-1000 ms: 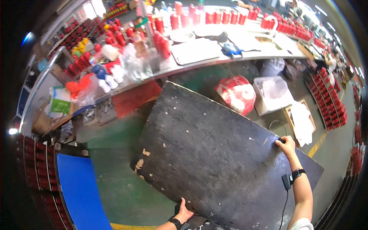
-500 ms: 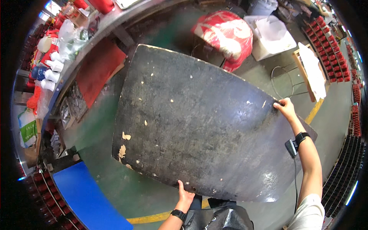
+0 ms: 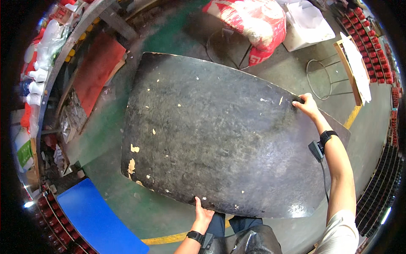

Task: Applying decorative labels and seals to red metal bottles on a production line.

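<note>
Green-and-grey workshop floor all across the head view, with a curved yellow line near the lower edge. And centre stage, a large, scuffed black rectangular board, chipped tan at its left end! Spans the gap between both hands, just in front of dark-trousered legs. Left hand on the near edge: thumb pressed on top, other fingers out of sight beneath, spread or together impossible to tell. Right hand up on the far edge, thumb on the black face, fingers curled over, pinching the rim. Out left, a flat blue panel and a slanted red sheet. Beyond the board, a red-and-white wrapped seat, an open white plastic bin just beside.
</note>
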### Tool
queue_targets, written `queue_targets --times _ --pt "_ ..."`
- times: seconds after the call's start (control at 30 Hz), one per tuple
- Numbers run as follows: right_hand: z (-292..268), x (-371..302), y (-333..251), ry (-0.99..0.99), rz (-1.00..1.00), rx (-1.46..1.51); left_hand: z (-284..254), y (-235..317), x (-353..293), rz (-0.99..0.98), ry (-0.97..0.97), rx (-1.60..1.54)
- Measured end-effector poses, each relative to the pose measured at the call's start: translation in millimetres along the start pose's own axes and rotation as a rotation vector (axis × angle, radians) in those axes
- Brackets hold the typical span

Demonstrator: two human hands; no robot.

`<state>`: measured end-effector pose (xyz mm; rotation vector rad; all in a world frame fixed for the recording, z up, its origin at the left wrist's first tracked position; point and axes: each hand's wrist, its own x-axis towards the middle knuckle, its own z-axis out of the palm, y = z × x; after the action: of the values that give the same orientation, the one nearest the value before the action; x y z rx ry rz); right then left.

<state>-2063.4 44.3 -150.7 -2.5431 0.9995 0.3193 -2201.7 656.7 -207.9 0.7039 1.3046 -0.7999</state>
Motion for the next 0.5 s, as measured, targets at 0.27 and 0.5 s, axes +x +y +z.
queue_targets --times 0.27,0.5 --pt "16 4 -5 -0.015 0.039 -0.054 -7 4 -2 -0.048 0.111 0.046" --pt "28 12 1 -0.054 0.063 -0.063 -11 0 10 -0.015 0.094 0.016"
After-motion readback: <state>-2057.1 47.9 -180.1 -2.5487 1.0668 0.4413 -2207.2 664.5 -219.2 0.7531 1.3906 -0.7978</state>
